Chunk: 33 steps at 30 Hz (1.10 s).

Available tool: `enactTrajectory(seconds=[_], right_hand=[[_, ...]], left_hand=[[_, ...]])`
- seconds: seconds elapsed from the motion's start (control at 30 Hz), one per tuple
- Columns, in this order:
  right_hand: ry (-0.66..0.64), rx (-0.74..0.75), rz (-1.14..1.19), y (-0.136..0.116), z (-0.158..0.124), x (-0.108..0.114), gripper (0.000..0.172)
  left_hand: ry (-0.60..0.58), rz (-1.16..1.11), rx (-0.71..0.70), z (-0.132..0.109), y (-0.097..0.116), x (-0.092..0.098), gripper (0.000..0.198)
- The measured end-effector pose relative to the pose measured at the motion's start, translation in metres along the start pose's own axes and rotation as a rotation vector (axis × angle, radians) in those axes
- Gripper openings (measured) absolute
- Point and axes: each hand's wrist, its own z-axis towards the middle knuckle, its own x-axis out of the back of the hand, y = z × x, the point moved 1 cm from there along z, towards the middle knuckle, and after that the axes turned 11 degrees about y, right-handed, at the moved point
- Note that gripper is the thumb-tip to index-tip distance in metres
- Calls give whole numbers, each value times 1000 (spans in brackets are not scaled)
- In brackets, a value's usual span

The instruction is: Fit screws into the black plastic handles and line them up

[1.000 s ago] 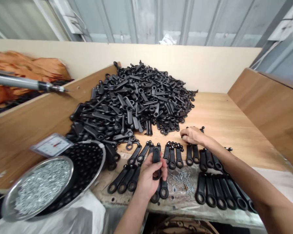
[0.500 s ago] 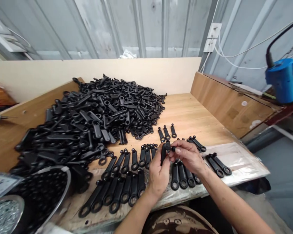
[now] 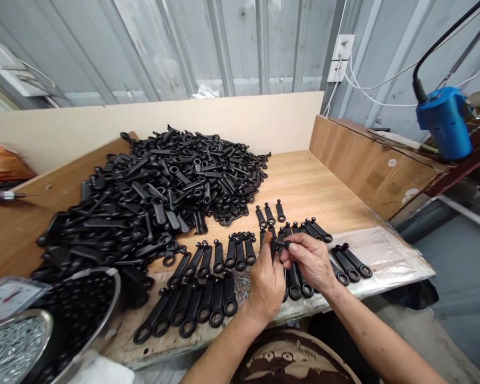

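Observation:
My left hand (image 3: 267,282) is closed around a black plastic crank arm (image 3: 273,248), held up over the front of the table. A small black knob (image 3: 287,245) sits at the arm's near end, pinched between the thumb and fingers of my right hand (image 3: 310,261). Whether the knob is fully joined to the arm cannot be told. Under and beside my hands lie several similar arms (image 3: 294,282) with knobs, partly hidden. To the left, more arms with knobs form a front row (image 3: 190,314) and a row behind it (image 3: 218,258).
A large heap of black arms (image 3: 176,181) covers the table's left and back. At front left stand a basin of black knobs (image 3: 114,282) and a metal bowl of screws (image 3: 48,325). A screwdriver tip (image 3: 18,196) shows at left. A blue tool (image 3: 446,122) hangs at right.
The view has shifted slightly. The crank arm has turned a little in my left hand, and my right hand still pinches the knob against it.

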Motion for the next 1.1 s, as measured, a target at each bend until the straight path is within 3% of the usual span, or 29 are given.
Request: enactTrajectory(seconds=[0.1, 0.2, 0.43, 0.6, 0.7, 0.77, 0.87, 0.97, 1.1], right_hand=[[72, 108, -135, -1, -7, -1, 12], [105, 123, -204, 0, -9, 0, 11], [-94, 19, -186, 1, 15, 0, 10], [-165, 191, -617, -13, 41, -13, 18], [-250, 342, -939, -18, 73, -27, 27], [-276, 392, -1199, -13, 103, -39, 32], [-304, 358, -1558, 6, 152, -57, 35], [-330, 296, -1707, 32, 192, -72, 30], [-368, 207, -1860, 66, 219, -84, 25]], left_hand=[[-6, 5, 34, -6, 2, 0, 47], [-17, -58, 105, -9, 1, 1, 48], [-115, -139, 177, 3, -8, 4, 44], [-150, -207, 208, 30, -19, 5, 46], [-182, -270, 273, 43, -27, 15, 55], [-93, -298, 348, 47, -37, 28, 63], [151, -325, 502, 45, -60, 54, 65], [329, -352, 597, 38, -84, 82, 61], [433, -341, 618, 27, -104, 108, 54]])
